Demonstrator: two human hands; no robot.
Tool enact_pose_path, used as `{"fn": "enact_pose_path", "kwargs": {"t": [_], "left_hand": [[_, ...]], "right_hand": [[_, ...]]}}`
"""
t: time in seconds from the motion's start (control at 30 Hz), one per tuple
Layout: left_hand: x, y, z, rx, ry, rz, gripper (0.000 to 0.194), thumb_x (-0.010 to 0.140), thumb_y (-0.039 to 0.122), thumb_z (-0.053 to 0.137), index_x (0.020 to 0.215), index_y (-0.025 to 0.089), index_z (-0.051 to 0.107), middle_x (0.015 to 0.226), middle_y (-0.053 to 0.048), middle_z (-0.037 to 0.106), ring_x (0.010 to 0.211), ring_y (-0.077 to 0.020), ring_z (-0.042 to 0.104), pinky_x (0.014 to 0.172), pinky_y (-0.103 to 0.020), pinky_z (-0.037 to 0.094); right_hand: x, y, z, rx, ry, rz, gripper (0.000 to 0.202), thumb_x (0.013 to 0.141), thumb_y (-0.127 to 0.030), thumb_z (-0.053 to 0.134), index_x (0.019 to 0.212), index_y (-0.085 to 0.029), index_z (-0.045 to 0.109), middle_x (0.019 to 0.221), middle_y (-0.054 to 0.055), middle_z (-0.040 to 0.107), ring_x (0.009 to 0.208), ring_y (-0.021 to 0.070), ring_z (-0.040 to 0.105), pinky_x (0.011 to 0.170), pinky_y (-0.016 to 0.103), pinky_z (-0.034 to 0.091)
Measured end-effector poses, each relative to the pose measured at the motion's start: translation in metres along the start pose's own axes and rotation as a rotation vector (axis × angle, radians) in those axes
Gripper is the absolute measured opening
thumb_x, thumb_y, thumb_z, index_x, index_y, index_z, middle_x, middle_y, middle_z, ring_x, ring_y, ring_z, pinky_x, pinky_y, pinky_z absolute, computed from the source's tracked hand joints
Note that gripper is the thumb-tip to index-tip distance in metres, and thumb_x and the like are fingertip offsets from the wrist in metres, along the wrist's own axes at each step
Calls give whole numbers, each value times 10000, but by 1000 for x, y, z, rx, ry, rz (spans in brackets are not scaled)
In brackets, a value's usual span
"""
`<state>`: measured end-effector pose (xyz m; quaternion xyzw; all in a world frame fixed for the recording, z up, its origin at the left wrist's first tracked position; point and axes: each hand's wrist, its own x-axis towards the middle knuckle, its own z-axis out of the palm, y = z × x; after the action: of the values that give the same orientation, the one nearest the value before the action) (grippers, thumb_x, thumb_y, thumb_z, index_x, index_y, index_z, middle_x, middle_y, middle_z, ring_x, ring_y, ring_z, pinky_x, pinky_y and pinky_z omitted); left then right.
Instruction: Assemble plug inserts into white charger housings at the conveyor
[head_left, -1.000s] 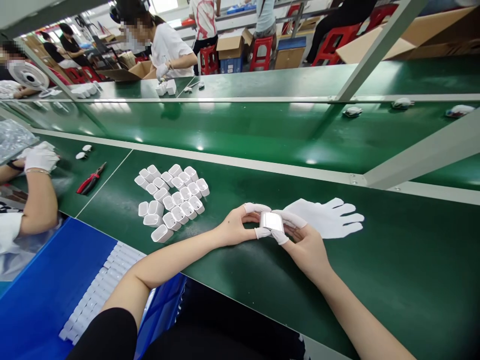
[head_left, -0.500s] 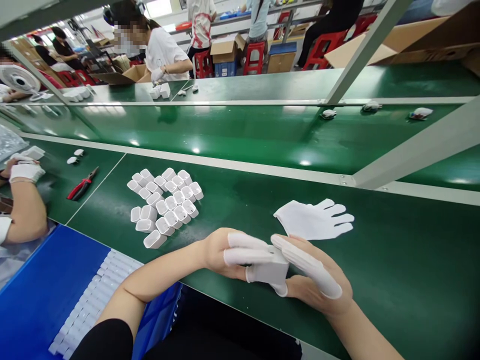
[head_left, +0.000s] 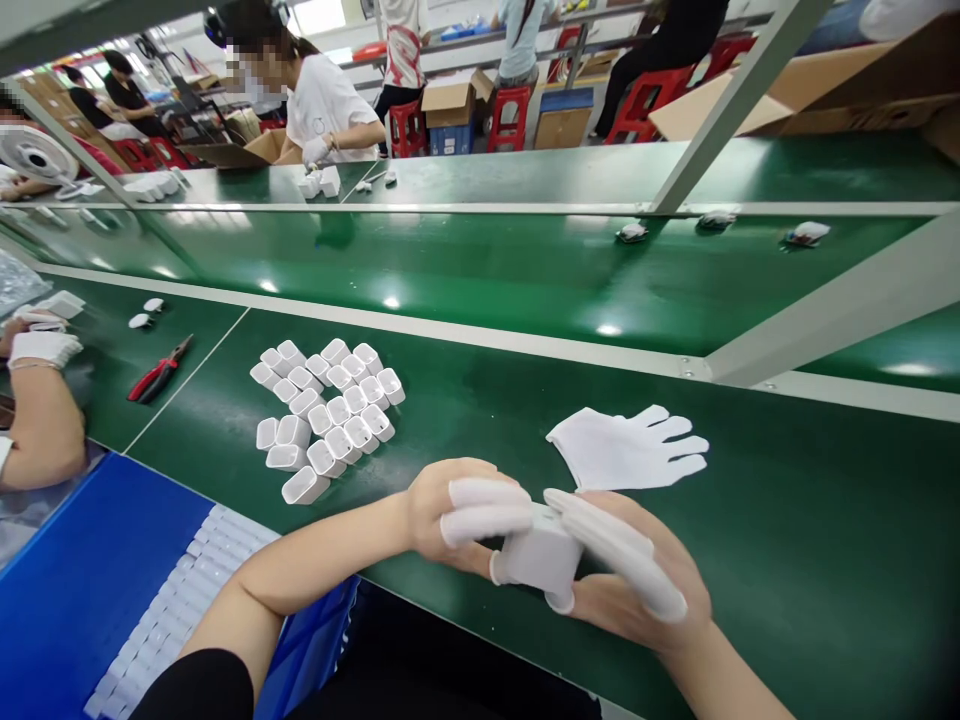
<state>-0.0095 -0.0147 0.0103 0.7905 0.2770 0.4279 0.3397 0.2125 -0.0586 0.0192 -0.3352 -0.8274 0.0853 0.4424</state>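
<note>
Between my two hands is a white plastic casing [head_left: 541,556], held a little above the green bench. My left hand [head_left: 465,515] grips its left side, thumb below and fingers on top. On the other side, my right hand [head_left: 637,560] presses the casing with fingers laid over its upper edge and thumb underneath. White finger covers sit on several of my fingertips. Just beyond my hands lies a flat white glove [head_left: 628,446]. To the left stand several open white casings [head_left: 337,405] grouped on the bench.
Red-handled pliers [head_left: 160,370] lie at the left by a co-worker's gloved hand [head_left: 45,348]. A blue bin [head_left: 82,560] holds rows of white pieces below the bench edge. Small parts [head_left: 806,234] sit on the green conveyor [head_left: 480,260] behind. A metal post [head_left: 840,290] rises at right.
My hands and the casing have dropped slightly, with the casing turned a little. The small parts on the conveyor have shifted left. The glove stays put.
</note>
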Motion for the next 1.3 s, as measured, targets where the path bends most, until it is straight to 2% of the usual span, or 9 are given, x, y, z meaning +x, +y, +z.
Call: {"fn": "enact_pose_path", "kwargs": {"t": [0.13,0.27,0.5,0.67,0.87,1.0,1.13,1.2,1.3], "left_hand": [[8,9,16,-125,2,-34,509,678,360,732,1126,160,601,949,-89,663,823,-200,640,744,-328,550],[3,9,20,-269,-103,-243,393,585,272,775,930,123,663,780,-39,630,687,-155,597,646,-261,505],[3,-11,34,-565,-69,-596,339,650,299,758,897,112,620,722,-19,628,677,-136,608,661,-246,499],[12,-23,35,-601,-38,-631,340,708,407,706,869,118,625,729,-22,636,654,-126,604,648,-249,492],[22,-21,26,-393,70,-716,377,822,436,508,878,93,653,670,-17,608,591,-111,578,625,-251,493],[33,-13,3,-299,26,-691,506,857,514,438,1086,110,639,833,-62,663,721,-167,638,701,-312,515],[40,5,-36,429,-49,-573,732,795,615,534,1354,149,450,1240,-142,578,1102,-282,558,937,-408,440],[39,11,-55,817,-72,-561,609,841,520,527,1305,128,493,1313,-174,518,1209,-326,469,994,-452,382],[32,9,-77,988,-20,-688,366,861,293,530,1141,64,589,1250,-232,535,1203,-368,443,987,-518,334]], "right_hand": [[5,2,13,205,-30,272,368,775,-264,580,1117,-243,446,821,26,652,661,201,654,564,298,531],[6,-7,18,336,-147,429,216,758,-248,545,946,-246,439,640,-39,540,550,164,550,475,261,426],[5,2,31,547,-80,687,118,864,-320,506,865,-222,440,709,-15,511,617,153,521,554,273,428],[5,11,39,670,-128,673,254,886,-388,486,1074,-221,454,828,18,563,732,184,579,725,354,500],[11,20,50,-11,-59,561,405,787,-389,573,1150,-208,566,940,72,606,857,258,583,806,447,485],[52,54,40,-153,-214,624,405,760,-458,551,1067,-203,620,857,40,673,750,238,622,700,358,506],[119,113,20,-299,-211,732,382,747,-423,558,1025,-170,627,815,64,685,725,249,642,647,315,475],[146,142,13,-418,-173,820,433,773,-415,536,1108,-149,606,914,123,688,825,302,646,672,342,461],[161,175,11,-540,-168,944,473,795,-387,516,1176,-116,586,1004,197,667,936,367,630,699,386,458]]}}
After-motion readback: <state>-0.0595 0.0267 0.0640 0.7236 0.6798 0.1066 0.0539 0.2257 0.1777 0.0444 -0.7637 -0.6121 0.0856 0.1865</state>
